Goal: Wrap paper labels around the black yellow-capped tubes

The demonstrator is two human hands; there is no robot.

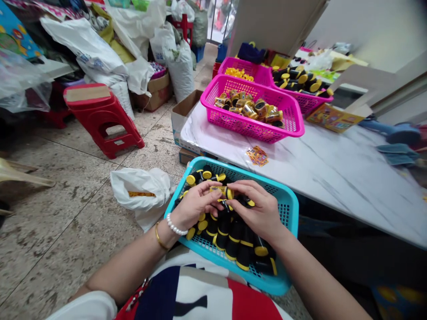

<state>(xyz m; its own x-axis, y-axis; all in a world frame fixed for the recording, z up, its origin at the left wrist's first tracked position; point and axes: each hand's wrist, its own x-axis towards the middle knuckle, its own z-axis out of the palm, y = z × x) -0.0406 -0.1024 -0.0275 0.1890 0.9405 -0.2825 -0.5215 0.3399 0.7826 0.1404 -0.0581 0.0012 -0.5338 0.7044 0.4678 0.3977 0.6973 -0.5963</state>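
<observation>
A turquoise basket (289, 209) rests on my lap, filled with several small black tubes with yellow caps (233, 235). Over it, my left hand (195, 205) and my right hand (258, 209) both pinch one tube (222, 191) that carries a yellow printed label, held sideways between the fingertips. The left wrist wears a pearl bracelet and a gold bangle.
A marble-look table (333, 169) stands ahead with a pink basket (293, 124) of labelled tubes, a second pink basket (308, 104) of black tubes and a small stack of stickers (256, 156). A white plastic bag (142, 191) and a red stool (100, 115) sit on the floor at left.
</observation>
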